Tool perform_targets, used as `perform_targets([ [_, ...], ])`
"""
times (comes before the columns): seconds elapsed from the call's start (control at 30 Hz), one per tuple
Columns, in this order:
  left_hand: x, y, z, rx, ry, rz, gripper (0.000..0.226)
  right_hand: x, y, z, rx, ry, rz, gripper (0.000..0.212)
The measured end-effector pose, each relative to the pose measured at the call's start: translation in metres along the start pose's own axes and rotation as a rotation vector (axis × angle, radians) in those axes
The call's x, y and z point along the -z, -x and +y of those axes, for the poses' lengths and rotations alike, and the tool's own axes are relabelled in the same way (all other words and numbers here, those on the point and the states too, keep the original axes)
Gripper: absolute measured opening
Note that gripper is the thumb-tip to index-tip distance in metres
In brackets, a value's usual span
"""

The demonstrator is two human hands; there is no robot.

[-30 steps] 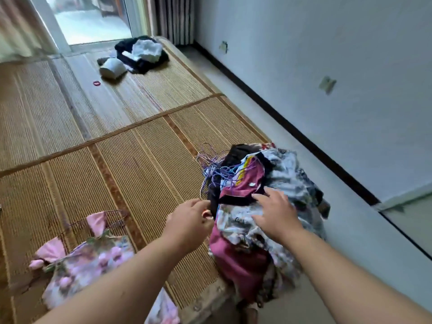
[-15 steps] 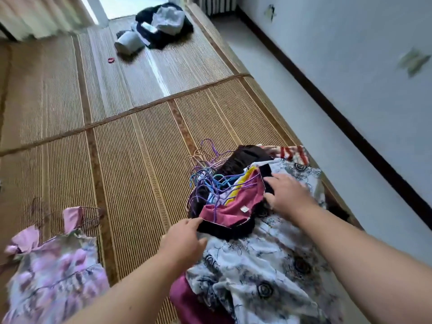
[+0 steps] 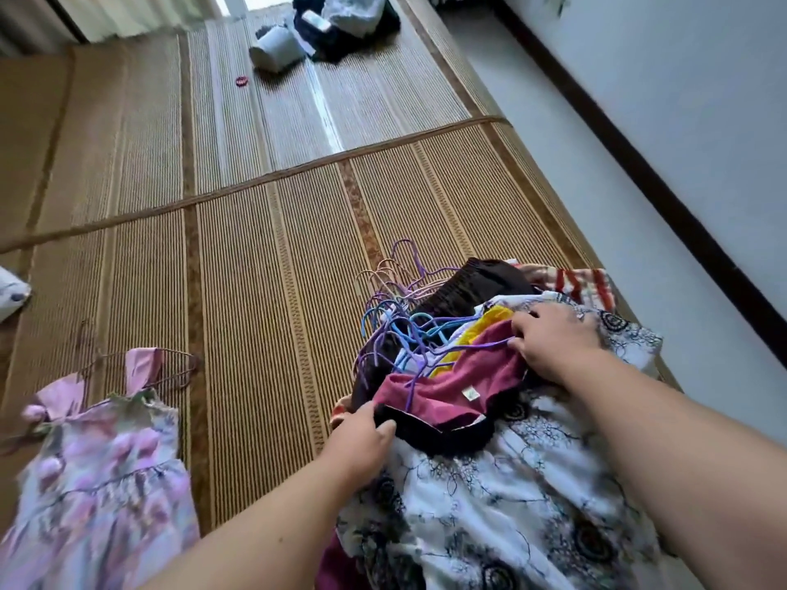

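1. Nearest: white patterned cloth [image 3: 511,496], black swirl print, spread across the near right. Both forearms reach over it.
2. Left hand [image 3: 362,436]: thumb and fingers pinch the black hem at the near-left end of the maroon garment [image 3: 451,385].
3. Maroon garment lies on top of the clothes pile, on the patterned cloth. Long axis runs from near left to far right, between the two hands. Black hem faces near; a small white label shows on top.
4. Right hand [image 3: 553,342]: fingers curled into the garment's far-right end. A purple wire of the hangers [image 3: 396,330] reaches its fingertips.
5. Hangers: tangled bundle, blue, purple and pink, just left of and partly over the garment, hooks pointing far left.
6. Beyond: dark brown garment [image 3: 468,287]; red-striped cloth [image 3: 583,283] at the pile's far right.
7. Near left, well apart: pink floral dress [image 3: 98,483] on a wire hanger, flat on the woven mat [image 3: 255,291].
8. Far end of mat: red ring [image 3: 241,81], white roll [image 3: 277,49], dark clothes heap [image 3: 349,27].
9. Against half a second ago: left hand has shifted right onto the hem and taken hold; right hand sits much where it was.
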State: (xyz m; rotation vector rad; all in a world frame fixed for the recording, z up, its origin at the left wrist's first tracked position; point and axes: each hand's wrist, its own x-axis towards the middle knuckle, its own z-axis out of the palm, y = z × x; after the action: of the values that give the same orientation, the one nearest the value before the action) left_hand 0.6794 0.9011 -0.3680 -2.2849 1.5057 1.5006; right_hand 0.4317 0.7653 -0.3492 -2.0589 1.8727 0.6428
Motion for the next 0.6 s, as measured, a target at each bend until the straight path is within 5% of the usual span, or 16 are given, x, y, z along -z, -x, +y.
perform_targets([
  [0.2, 0.024, 0.05, 0.006, -0.074, 0.077, -0.076, 0.03, 0.043, 0.056, 0.011, 0.22, -0.18, 0.267, 0.018],
  [0.3, 0.044, 0.078, 0.002, -0.072, 0.042, 0.08, 0.05, 0.071, 0.097, 0.012, 0.335, -0.295, 0.359, 0.019],
  [0.47, 0.083, 0.137, -0.019, -0.139, 0.168, 0.291, 0.049, 0.122, 0.167, -0.008, 0.349, -0.254, 0.399, 0.015],
  [0.6, 0.123, 0.185, -0.056, -0.262, 0.178, 0.396, 0.011, 0.154, 0.23, -0.05, 0.383, -0.326, 0.388, 0.022],
])
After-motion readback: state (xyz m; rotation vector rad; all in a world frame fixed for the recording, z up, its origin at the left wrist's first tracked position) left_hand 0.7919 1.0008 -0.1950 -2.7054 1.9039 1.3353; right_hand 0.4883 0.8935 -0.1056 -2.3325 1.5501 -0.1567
